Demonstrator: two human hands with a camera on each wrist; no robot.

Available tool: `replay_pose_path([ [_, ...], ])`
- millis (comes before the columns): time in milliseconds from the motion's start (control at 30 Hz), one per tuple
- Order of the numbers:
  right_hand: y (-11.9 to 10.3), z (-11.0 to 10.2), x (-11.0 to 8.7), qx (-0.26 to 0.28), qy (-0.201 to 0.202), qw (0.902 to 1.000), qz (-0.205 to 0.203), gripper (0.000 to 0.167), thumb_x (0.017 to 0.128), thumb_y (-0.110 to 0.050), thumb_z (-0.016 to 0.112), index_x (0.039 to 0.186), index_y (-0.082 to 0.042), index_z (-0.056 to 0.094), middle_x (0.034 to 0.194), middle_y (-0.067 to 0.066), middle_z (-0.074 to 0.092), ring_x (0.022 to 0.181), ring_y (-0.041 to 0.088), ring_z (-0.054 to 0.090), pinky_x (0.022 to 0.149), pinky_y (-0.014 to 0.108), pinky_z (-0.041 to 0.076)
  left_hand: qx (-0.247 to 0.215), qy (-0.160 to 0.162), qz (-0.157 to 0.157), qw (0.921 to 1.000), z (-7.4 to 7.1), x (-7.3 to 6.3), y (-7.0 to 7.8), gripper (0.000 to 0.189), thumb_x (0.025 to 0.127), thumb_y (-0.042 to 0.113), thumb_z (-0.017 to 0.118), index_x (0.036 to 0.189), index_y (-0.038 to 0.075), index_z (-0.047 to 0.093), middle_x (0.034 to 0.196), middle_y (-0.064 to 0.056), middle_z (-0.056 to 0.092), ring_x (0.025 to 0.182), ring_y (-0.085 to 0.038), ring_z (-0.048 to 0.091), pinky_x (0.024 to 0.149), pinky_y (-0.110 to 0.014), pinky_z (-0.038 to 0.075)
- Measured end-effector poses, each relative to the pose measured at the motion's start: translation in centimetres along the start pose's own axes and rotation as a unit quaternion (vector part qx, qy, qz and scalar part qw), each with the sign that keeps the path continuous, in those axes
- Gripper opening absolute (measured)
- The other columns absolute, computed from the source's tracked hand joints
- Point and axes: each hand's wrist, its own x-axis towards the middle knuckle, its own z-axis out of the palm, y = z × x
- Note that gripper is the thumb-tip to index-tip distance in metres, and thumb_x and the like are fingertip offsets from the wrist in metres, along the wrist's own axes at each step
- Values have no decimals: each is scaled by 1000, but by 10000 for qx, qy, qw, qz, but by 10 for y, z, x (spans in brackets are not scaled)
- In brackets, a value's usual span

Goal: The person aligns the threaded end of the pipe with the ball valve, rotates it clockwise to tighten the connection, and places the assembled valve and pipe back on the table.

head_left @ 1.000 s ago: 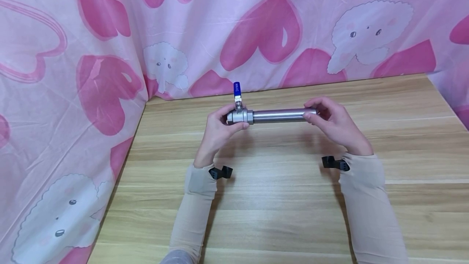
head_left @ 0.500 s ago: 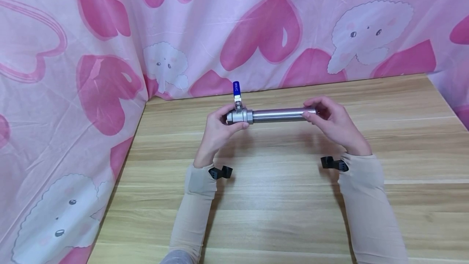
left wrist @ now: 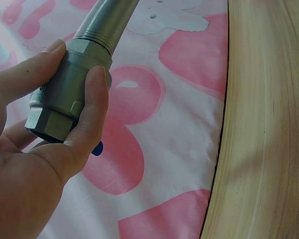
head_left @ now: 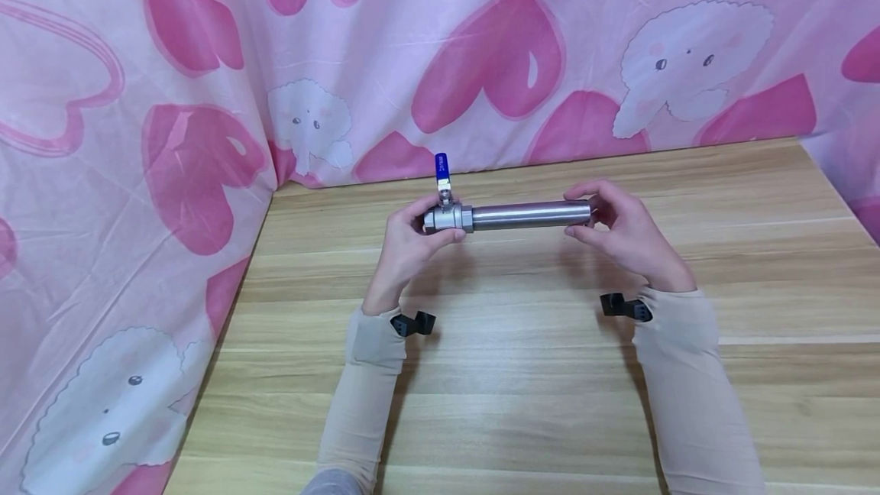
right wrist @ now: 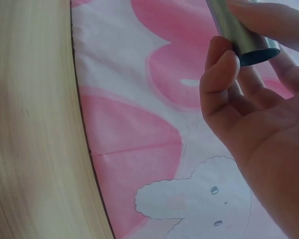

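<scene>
A silver ball valve (head_left: pixel 448 218) with a blue lever handle (head_left: pixel 442 166) is joined to a steel pipe (head_left: pixel 529 215), held level above the table. My left hand (head_left: pixel 407 248) grips the valve body between thumb and fingers. At the pipe's free end, my right hand (head_left: pixel 629 239) holds it with thumb and curled fingers. Screw threads (left wrist: pixel 94 40) show where the pipe meets the valve's hex end in the left wrist view. The right wrist view shows the pipe's hollow open end (right wrist: pixel 260 56), with fingers around it.
A wood-grain table (head_left: pixel 522 388) lies under both arms. Pink curtain cloth (head_left: pixel 385 44) with hearts and white cartoon animals hangs along the table's back and left edges. Black wrist mounts (head_left: pixel 415 323) sit on both sleeves.
My right thumb has slid down off the pipe's front to its lower edge, baring the pipe's end. The blue lever has tipped slightly left. The left hand stays nearly still.
</scene>
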Motion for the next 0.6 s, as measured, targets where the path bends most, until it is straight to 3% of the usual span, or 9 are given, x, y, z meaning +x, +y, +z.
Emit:
replay_pose_path([
  [600, -2, 1, 0, 19, 81, 10000, 30, 42, 78, 5, 75, 116, -7, 59, 104, -4, 60, 82, 15, 54, 68, 15, 49, -48, 0, 16, 10000, 0, 0, -1, 54, 71, 0, 82, 122, 10, 66, 121, -8, 67, 105, -21, 61, 90, -31, 54],
])
